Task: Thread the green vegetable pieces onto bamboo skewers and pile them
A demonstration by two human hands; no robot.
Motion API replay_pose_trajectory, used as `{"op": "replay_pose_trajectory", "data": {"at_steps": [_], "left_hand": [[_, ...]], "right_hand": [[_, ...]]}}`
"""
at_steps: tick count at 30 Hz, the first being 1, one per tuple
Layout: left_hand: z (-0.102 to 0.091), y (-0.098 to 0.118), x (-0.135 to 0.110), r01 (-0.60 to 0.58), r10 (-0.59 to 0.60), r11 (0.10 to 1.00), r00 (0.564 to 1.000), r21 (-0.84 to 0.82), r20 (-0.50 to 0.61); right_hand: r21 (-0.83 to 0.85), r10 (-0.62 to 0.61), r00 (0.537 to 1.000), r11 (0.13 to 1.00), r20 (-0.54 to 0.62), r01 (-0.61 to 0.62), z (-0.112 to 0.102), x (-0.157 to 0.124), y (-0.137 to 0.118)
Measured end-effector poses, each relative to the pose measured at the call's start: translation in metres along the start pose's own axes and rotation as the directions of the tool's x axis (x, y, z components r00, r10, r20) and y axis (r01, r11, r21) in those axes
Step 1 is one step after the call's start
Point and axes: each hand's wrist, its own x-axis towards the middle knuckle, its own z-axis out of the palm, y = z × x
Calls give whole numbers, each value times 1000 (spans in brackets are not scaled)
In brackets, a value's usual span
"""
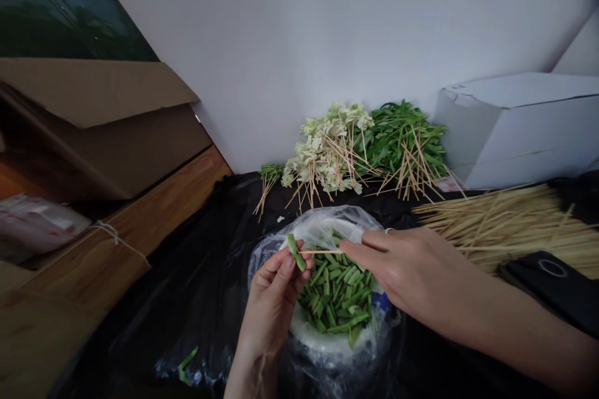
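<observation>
Between the thumb and fingers of my left hand is a cut green bean piece. My right hand grips a thin wooden skewer, its far end at the bean piece; whether the tip has gone through I cannot tell. Both hands are closed, held above a bowl lined with a clear plastic bag. Many cut green beans fill the bowl.
Against the wall lie skewered cauliflower-like pale pieces and skewered leafy greens. Loose skewers and a black phone are at right, near a white box. A cardboard box stands left; black plastic covers the surface.
</observation>
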Motion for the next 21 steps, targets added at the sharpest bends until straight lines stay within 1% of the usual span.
{"op": "replay_pose_trajectory", "data": {"at_steps": [5, 11, 13, 16, 18, 20, 21], "left_hand": [[-2, 0, 1, 11, -11, 1000, 1000, 22, 18], [2, -6, -3, 119, -118, 993, 991, -22, 56], [6, -12, -5, 116, -114, 993, 990, -11, 84], [10, -17, -5, 78, -81, 997, 987, 28, 142], [9, -15, -3, 37, -56, 993, 984, 112, 167], [6, -10, -1, -17, -39, 956, 982, 293, 186], [4, -7, 0, -59, -23, 909, 981, 412, 191]], "right_hand": [[-10, -10, 1000, 1000, 17, 11, 4, 0, -2], [32, -51, 999, 998, -15, 52, 3, 4, -9], [51, -70, 998, 996, -10, 70, 4, 5, -12], [63, -96, 995, 993, 9, 95, 6, 5, -15], [49, -94, 995, 994, 12, 93, 6, 4, -14], [17, -65, 998, 998, 8, 65, 4, 2, -11], [0, -47, 999, 999, 5, 47, 3, 2, -9]]}}
